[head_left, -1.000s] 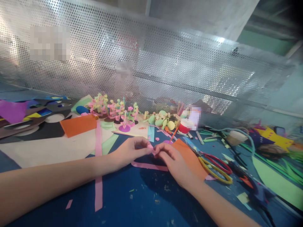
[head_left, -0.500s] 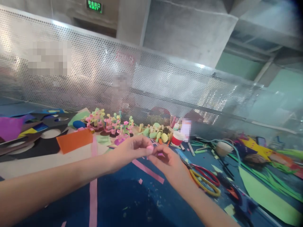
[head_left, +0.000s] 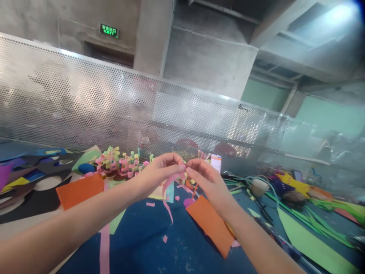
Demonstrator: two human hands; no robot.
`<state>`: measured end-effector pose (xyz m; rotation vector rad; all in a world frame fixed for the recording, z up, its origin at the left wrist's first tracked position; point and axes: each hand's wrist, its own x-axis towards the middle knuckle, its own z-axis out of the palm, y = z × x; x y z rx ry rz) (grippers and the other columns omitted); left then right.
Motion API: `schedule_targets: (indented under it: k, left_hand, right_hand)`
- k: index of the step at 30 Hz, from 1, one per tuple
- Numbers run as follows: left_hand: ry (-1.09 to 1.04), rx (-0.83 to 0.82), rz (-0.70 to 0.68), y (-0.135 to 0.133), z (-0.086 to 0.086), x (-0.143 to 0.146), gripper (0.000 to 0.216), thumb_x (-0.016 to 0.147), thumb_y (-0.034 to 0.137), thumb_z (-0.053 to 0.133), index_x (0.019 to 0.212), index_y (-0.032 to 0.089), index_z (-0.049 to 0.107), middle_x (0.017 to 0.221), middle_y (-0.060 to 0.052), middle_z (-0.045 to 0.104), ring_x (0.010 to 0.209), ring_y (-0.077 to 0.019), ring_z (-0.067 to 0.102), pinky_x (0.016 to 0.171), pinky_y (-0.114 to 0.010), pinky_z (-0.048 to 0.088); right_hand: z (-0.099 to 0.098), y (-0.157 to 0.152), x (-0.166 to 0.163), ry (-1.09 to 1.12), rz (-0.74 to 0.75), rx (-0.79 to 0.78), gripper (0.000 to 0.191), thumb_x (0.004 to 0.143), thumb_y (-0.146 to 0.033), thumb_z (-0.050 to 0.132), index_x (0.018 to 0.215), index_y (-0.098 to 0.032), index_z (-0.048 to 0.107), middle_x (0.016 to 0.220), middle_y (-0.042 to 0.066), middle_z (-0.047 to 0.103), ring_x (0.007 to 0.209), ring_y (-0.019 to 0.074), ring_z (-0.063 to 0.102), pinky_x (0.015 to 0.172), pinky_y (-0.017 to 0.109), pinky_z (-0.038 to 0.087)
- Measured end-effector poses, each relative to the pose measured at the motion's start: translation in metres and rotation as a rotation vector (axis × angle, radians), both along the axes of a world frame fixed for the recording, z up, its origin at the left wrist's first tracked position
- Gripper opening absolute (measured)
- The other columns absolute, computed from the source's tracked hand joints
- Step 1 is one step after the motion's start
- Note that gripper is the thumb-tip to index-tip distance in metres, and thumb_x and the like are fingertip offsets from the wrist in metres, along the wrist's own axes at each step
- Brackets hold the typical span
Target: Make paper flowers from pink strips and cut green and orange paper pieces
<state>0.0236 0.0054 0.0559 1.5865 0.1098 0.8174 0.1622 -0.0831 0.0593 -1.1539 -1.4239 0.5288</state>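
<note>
A thin, curling pink paper strip [head_left: 169, 183] hangs from your fingertips above the blue tabletop [head_left: 137, 236], its tail dangling toward six o'clock. Your left hand [head_left: 158, 171] pinches it between thumb and finger. Your right hand [head_left: 213, 185] comes in from four o'clock, its fingertips meeting the left's at the strip's upper end; you cannot tell from here whether they grip it too.

Counting from your hands, a flat orange paper rectangle [head_left: 210, 227] lies at five o'clock, partly behind your right forearm. A straight, broader pink paper band [head_left: 104, 243] lies at eight, another orange paper sheet [head_left: 81, 190] near nine, and a cluster of pink and yellow-green paper ornaments [head_left: 114, 163] at nine. A lit phone screen [head_left: 216, 164] stands near three.
</note>
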Motion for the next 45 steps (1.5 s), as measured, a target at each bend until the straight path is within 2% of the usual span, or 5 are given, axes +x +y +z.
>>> schedule_targets:
  k: [10,16,24,31,45]
  left_hand:
    - [-0.024,-0.054,-0.054,0.018,0.032,0.005,0.011,0.074,0.019,0.059,0.069,0.017,0.050,0.065,0.005,0.046,0.060,-0.0067,0.043,0.058,-0.019,0.034]
    - [0.156,0.195,-0.089,0.029,0.054,-0.015,0.013,0.076,0.028,0.062,0.073,0.016,0.057,0.070,0.003,0.052,0.065,-0.0075,0.047,0.060,-0.020,0.035]
    - [0.384,0.445,0.059,0.034,0.060,-0.045,0.019,0.073,0.036,0.064,0.083,0.020,0.059,0.068,0.002,0.060,0.058,-0.0099,0.053,0.053,-0.021,0.038]
    - [0.428,0.518,0.055,0.023,0.063,-0.045,0.019,0.078,0.035,0.056,0.090,0.022,0.061,0.070,0.001,0.061,0.062,-0.0110,0.056,0.055,-0.021,0.042]
    - [0.411,0.838,0.474,0.006,0.058,-0.034,0.020,0.078,0.033,0.049,0.078,0.020,0.065,0.067,0.002,0.063,0.061,-0.0116,0.055,0.055,-0.022,0.037]
  right_hand:
    - [0.043,0.019,0.002,-0.224,0.068,0.018,0.009,0.074,-0.022,0.064,0.081,-0.021,0.058,0.081,0.000,0.058,0.077,0.0138,0.055,0.072,0.029,0.045]
    - [0.066,0.009,0.004,-0.265,0.155,-0.087,0.007,0.081,-0.015,0.051,0.077,-0.021,0.050,0.075,-0.002,0.056,0.074,0.0124,0.054,0.070,0.028,0.043]
    - [0.054,-0.005,0.012,-0.460,0.093,-0.107,0.034,0.081,-0.030,0.057,0.114,-0.030,0.048,0.091,0.000,0.056,0.072,0.0133,0.054,0.062,0.027,0.045]
    - [0.052,0.000,0.002,-0.700,-0.232,0.205,0.009,0.082,-0.025,0.058,0.079,-0.026,0.067,0.081,-0.001,0.064,0.072,0.0129,0.058,0.064,0.026,0.045]
    - [0.047,0.004,-0.009,-0.899,-0.424,0.478,0.010,0.080,-0.020,0.062,0.084,-0.022,0.070,0.081,0.002,0.059,0.084,0.0163,0.054,0.075,0.030,0.045]
